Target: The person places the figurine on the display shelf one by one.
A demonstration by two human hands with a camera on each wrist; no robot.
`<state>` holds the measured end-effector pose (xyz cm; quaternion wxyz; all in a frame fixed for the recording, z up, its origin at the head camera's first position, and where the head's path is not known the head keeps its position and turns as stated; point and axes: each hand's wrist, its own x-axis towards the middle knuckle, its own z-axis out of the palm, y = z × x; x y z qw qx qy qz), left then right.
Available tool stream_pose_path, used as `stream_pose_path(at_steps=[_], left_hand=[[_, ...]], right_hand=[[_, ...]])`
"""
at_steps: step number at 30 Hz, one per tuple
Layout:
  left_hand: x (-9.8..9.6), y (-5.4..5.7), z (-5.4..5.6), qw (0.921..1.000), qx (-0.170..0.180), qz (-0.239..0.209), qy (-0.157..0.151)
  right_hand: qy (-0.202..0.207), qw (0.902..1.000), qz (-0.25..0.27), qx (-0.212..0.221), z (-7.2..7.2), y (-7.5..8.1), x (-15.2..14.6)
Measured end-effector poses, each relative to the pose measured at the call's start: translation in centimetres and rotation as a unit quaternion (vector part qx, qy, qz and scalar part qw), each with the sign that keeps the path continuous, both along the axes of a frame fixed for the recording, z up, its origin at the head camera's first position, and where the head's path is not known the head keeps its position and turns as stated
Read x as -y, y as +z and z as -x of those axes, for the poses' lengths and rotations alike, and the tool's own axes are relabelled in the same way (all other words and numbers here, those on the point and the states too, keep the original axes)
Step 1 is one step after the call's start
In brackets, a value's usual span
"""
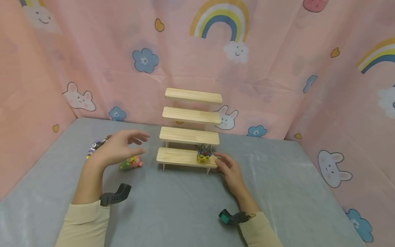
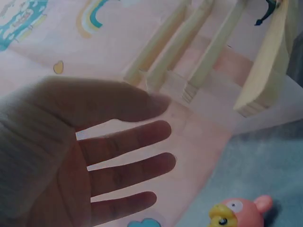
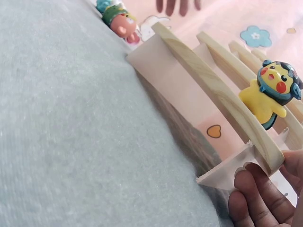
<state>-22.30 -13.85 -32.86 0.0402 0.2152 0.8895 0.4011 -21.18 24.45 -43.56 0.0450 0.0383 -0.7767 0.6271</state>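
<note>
1 yellow toy stands near the right end of the lowest board of 4, which the right hand pinches, best done lightly so nothing tips, while the left hand, empty, fingers loosely spread, hangs by other toys too covered to count.

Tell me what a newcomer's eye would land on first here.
Most likely the four-step wooden stand, pale in the middle of the grey table against a pink cartoon-print backdrop. Next comes the yellow figure in a dark hood, near the right end of the lowest step, where the right hand holds the board's edge. The left hand hangs open left of the stand.
</note>
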Motion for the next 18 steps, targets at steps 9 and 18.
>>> stream_pose_path(at_steps=[9,18], left_hand=[[1.1,-1.9,0.5,0.9929,0.084,0.084,0.0],[2.1,-2.8,1.0,0.9876,0.115,0.107,-0.001]], right_hand=[[-0.006,0.9997,-0.009,0.021,-0.4,-0.3,0.1],[-0.005,0.9999,-0.003,0.008,0.0,0.2,0.1]])
